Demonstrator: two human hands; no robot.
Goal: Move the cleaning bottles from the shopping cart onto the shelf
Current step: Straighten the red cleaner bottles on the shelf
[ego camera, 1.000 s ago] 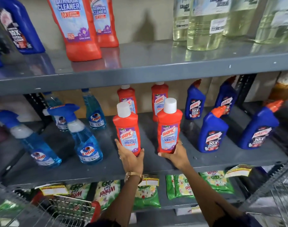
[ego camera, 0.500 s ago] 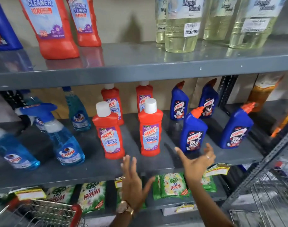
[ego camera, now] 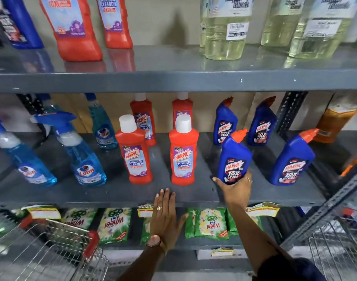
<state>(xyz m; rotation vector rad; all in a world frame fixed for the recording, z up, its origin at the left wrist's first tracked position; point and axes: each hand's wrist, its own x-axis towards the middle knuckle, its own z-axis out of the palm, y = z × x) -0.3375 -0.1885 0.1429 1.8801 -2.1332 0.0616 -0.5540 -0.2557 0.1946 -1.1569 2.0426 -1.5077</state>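
Note:
On the grey middle shelf [ego camera: 121,192] stand two red Harpic bathroom cleaner bottles [ego camera: 135,151] [ego camera: 183,153] near the front, with two more red ones behind. Right of them a blue Harpic toilet cleaner bottle [ego camera: 234,159] stands with its base wrapped by my right hand [ego camera: 235,188]. My left hand [ego camera: 166,216] hovers flat and open in front of the shelf edge, below the red bottles, holding nothing. Another blue Harpic bottle [ego camera: 293,161] stands further right. The wire shopping cart [ego camera: 52,250] is at the bottom left.
Blue Colin spray bottles [ego camera: 82,157] fill the shelf's left side. The upper shelf [ego camera: 173,80] holds large red cleaners and clear liquid bleach bottles [ego camera: 226,27]. Green Wheel detergent packs [ego camera: 114,224] lie on the shelf below. A second wire rack [ego camera: 335,250] stands at the right.
Both hands let go of the two red bottles and drew back. My right hand then moved right and closed around the base of the front blue Harpic bottle.

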